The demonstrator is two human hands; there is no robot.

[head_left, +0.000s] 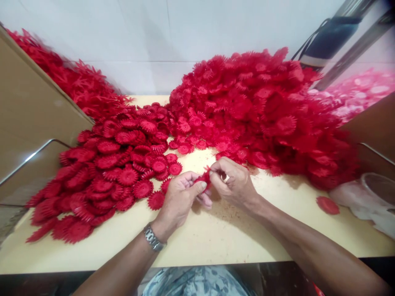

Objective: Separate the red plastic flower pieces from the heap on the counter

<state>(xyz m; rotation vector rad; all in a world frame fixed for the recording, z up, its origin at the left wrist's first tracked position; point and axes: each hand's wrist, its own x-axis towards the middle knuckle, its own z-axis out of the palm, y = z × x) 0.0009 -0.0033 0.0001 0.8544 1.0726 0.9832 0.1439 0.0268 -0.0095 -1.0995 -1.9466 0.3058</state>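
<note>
My left hand (182, 197) and my right hand (233, 181) meet at the middle of the pale table (216, 238), both pinching one small red plastic flower piece (204, 177) between their fingertips. A metal watch sits on my left wrist. To the left lies a flat spread of red flower pieces (111, 172), the nearest ones just beside my left hand. A tall heap of the same red flower pieces (262, 111) rises behind and to the right of my right hand.
A cardboard box (33, 115) holding more red pieces stands at the left. Pink pieces (361, 94) lie at the far right behind a brown board. One stray red piece (327, 204) and a clear plastic container (373, 197) rest at the right edge. A white wall is behind.
</note>
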